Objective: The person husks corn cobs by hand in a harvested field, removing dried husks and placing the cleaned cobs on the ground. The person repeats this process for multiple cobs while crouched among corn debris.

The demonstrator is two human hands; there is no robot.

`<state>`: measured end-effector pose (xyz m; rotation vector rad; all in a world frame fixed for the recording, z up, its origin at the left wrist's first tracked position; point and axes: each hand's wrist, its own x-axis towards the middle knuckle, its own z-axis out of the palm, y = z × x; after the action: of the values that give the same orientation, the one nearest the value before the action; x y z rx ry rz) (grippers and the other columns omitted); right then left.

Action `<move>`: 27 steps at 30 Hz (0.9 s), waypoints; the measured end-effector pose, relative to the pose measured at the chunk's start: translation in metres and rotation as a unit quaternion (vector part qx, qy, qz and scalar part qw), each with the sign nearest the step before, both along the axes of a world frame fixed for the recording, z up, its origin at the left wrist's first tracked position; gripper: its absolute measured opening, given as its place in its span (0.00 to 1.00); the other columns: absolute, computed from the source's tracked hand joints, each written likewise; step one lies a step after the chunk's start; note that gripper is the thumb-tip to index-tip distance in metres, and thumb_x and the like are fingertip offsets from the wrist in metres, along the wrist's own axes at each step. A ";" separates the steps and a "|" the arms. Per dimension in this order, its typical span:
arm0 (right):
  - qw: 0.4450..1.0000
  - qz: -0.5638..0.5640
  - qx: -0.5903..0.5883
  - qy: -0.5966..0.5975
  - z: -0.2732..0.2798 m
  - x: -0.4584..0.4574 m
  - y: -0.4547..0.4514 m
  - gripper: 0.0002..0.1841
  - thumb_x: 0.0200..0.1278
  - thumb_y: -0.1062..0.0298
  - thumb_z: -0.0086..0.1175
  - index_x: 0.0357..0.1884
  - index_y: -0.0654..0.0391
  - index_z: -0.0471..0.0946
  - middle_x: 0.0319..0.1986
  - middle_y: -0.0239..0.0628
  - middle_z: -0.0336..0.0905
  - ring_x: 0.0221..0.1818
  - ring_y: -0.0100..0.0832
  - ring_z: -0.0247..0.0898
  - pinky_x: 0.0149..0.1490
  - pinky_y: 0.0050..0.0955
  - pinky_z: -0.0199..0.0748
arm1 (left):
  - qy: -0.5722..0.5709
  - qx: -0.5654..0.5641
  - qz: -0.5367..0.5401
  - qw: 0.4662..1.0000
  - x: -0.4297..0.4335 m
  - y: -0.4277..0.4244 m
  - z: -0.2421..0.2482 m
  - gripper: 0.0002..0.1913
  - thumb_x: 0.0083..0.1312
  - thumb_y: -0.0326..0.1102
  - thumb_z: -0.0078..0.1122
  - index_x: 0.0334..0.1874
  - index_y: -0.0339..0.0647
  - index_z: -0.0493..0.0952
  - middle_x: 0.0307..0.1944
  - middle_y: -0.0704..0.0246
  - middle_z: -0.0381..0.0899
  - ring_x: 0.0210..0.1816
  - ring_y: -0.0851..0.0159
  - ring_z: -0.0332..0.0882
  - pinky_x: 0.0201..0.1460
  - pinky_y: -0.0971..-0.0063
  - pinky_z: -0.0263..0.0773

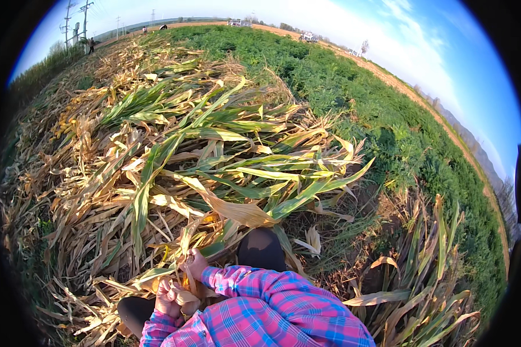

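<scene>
Both my hands are low in the view, close together in front of my body, on a corn ear (186, 282) whose orange kernels show through a gap in its dry husk (186, 298). My left hand (168, 298) pinches the pale husk leaves at the near side of the ear. On the far side, my right hand (195, 263) is closed around dry husk or the end of the ear; its fingers partly hide which. Dry and green cornstalks (217, 173) lie flattened in front of me, some touching my knees.
Husked yellow corn ears (67, 119) lie in a heap at the far left. A pale torn husk (312, 240) rests right of my knee (262, 249). More stalks (417, 286) lean at the lower right. Green low crops (351, 82) border the stalks; a distant person (91, 45) stands by utility poles.
</scene>
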<state>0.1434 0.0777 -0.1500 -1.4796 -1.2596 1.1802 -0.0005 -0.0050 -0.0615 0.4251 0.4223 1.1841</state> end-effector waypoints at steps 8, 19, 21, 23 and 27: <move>0.996 -0.067 -0.032 -0.046 -0.030 0.011 0.014 0.32 0.39 0.65 0.65 0.51 0.63 0.68 0.38 0.43 0.75 0.37 0.36 0.72 0.43 0.31 0.69 | -0.178 0.075 -0.206 0.959 0.014 -0.005 0.021 0.12 0.53 0.23 0.64 0.30 0.43 0.67 0.34 0.59 0.78 0.35 0.63 0.77 0.40 0.69 0.73; 0.900 -0.141 0.377 -0.167 0.117 0.058 0.036 0.28 0.45 0.68 0.61 0.50 0.63 0.65 0.41 0.48 0.71 0.43 0.46 0.69 0.48 0.38 0.68 | 0.451 0.193 -0.138 0.860 0.024 0.017 0.050 0.14 0.61 0.29 0.59 0.48 0.35 0.71 0.39 0.72 0.75 0.40 0.73 0.73 0.46 0.79 0.70; 0.919 -0.047 0.373 -0.123 0.142 0.038 0.015 0.27 0.47 0.69 0.60 0.50 0.62 0.64 0.40 0.48 0.70 0.43 0.50 0.68 0.50 0.40 0.66 | 0.460 0.160 -0.008 0.873 0.043 0.026 0.051 0.17 0.60 0.26 0.58 0.52 0.35 0.68 0.42 0.69 0.75 0.44 0.72 0.73 0.47 0.78 0.70; 0.902 0.005 0.416 -0.117 0.162 0.023 -0.002 0.24 0.47 0.72 0.59 0.48 0.60 0.65 0.39 0.47 0.69 0.43 0.50 0.67 0.50 0.41 0.65 | 0.408 0.193 0.051 0.891 0.053 0.029 0.045 0.21 0.60 0.23 0.56 0.56 0.37 0.64 0.45 0.67 0.73 0.47 0.70 0.73 0.48 0.78 0.70; 0.864 0.104 0.481 -0.111 0.182 0.000 -0.029 0.28 0.38 0.74 0.62 0.46 0.57 0.66 0.38 0.44 0.69 0.43 0.47 0.66 0.48 0.41 0.64 | -0.087 -0.111 0.106 0.984 0.054 0.030 0.018 0.22 0.61 0.33 0.58 0.57 0.38 0.65 0.51 0.65 0.71 0.50 0.62 0.73 0.51 0.73 0.70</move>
<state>0.1438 0.0490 0.0320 -0.7301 -1.8251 0.3413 0.0534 0.0254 -0.0431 0.0836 0.4486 1.3511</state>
